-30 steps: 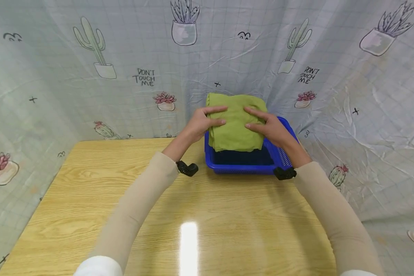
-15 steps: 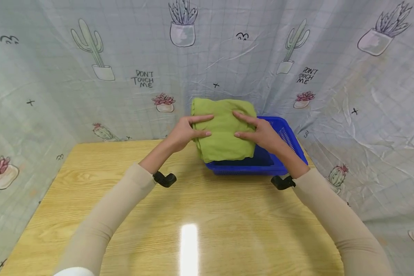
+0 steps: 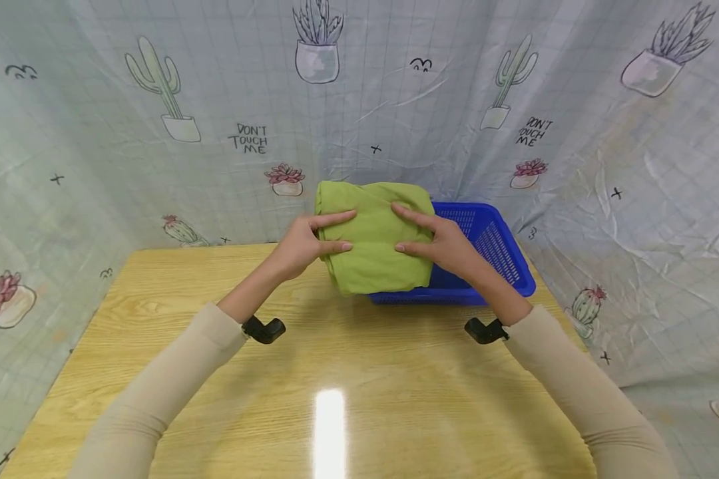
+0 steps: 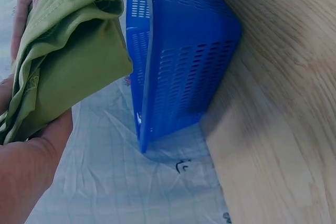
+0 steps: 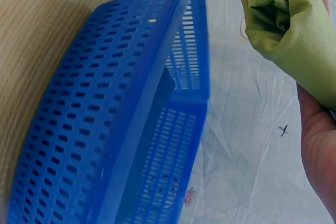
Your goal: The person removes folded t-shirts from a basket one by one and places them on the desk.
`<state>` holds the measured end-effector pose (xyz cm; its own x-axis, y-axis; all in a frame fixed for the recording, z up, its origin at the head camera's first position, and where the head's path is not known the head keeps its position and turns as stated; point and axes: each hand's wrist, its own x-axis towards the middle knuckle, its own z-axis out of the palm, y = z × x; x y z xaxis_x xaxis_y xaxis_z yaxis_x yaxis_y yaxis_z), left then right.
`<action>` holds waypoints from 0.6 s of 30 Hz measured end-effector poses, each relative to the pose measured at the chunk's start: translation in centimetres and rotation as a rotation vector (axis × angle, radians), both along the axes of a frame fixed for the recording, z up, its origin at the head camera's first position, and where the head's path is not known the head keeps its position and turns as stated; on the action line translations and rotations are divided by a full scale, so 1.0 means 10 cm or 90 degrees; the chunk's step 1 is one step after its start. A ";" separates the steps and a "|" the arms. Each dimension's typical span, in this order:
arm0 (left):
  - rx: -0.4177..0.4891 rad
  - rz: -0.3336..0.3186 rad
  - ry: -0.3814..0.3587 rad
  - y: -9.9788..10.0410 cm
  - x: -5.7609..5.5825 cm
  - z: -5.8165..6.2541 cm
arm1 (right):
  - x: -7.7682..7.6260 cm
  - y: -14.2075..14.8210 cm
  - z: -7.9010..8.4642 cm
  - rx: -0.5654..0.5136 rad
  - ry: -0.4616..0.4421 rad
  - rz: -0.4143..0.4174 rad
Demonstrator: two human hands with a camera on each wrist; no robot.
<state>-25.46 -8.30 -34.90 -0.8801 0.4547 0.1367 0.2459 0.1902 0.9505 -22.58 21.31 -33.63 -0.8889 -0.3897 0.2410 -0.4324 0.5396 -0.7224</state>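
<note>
A folded yellow-green garment (image 3: 374, 266), with a stitched seam along its layered edge in the left wrist view, is held up over the left part of a blue plastic basket (image 3: 496, 249). My left hand (image 3: 296, 249) grips its left side, thumb and a finger lying on the upper face and the rest underneath. On the opposite side my right hand (image 3: 452, 249) grips it the same way. Both wrist views show the garment (image 4: 79, 66) raised above the basket's rim (image 5: 157, 51). It hides the basket's left part in the head view.
The basket stands at the back right of a wooden table (image 3: 216, 399), near the right edge. Behind it hangs a grey-white curtain (image 3: 216, 186) printed with potted cacti. Black wrist cameras (image 3: 265, 329) sit at both wrists.
Both hands have carried the folded garment left and a little toward me, from over the basket's middle to over its left edge. More of the basket's inside shows now.
</note>
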 end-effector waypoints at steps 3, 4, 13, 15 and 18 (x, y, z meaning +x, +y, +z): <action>0.001 -0.004 -0.004 -0.06 0.03 -0.03 | 0.02 -0.05 -0.04 -0.002 0.018 0.007; -0.005 -0.006 -0.002 -0.08 0.04 -0.03 | 0.03 -0.06 -0.05 -0.002 0.024 0.006; -0.026 -0.005 -0.010 -0.28 0.05 -0.10 | 0.04 -0.23 -0.18 -0.047 0.062 0.043; -0.040 -0.004 -0.005 -0.32 0.07 -0.13 | 0.06 -0.25 -0.22 -0.048 0.065 0.046; -0.066 0.003 0.010 -0.37 0.10 -0.18 | 0.08 -0.29 -0.27 -0.042 0.069 0.043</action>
